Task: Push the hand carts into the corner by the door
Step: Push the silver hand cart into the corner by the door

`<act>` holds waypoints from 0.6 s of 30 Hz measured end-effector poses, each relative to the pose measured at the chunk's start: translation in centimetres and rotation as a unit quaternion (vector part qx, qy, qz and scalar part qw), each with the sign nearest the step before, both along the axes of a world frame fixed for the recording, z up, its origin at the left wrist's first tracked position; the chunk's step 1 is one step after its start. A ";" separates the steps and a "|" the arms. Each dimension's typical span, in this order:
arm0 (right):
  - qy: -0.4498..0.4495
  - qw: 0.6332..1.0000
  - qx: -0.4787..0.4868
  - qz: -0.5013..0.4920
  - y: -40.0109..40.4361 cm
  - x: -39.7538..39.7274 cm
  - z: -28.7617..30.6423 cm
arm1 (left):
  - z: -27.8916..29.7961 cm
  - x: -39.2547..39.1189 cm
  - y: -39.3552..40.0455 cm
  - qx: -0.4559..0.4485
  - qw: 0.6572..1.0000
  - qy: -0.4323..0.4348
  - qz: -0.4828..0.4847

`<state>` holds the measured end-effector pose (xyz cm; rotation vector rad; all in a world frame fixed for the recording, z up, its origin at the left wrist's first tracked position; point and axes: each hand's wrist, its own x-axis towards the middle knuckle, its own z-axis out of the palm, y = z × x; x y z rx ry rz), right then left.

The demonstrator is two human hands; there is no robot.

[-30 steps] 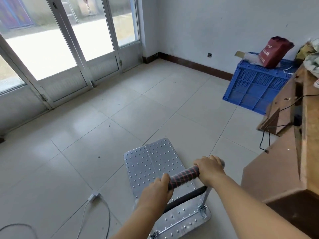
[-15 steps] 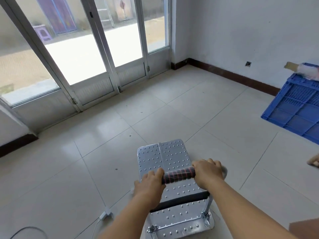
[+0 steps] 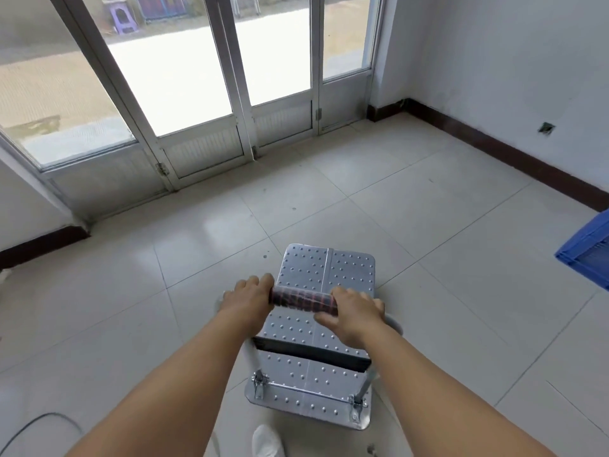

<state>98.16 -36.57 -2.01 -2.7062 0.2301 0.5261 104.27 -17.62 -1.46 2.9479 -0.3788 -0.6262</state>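
Both hands, left hand (image 3: 248,296) and right hand (image 3: 354,311), gripped the hand cart (image 3: 324,278) handle (its ends hidden under curled fingers (image 3: 260,280)); deck lay beyond them, wheels unseen.

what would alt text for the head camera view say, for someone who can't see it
Seen from above, a person's left hand and right hand grip the padded handle of a silver studded hand cart on a pale tiled floor. Glass doors stand ahead, the corner to their right, and a blue crate at far right.
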 end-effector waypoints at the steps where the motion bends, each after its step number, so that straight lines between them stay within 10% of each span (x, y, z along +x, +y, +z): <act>1: -0.001 1.000 0.000 -0.005 0.1 1.4 0.0 | -0.1 1.6 0.0 0.000 1.000 -0.004 -0.004; 18: -0.022 0.992 -0.041 -0.113 -3.4 24.4 -0.4 | -1.3 26.5 -4.5 -0.079 0.990 -0.015 -0.112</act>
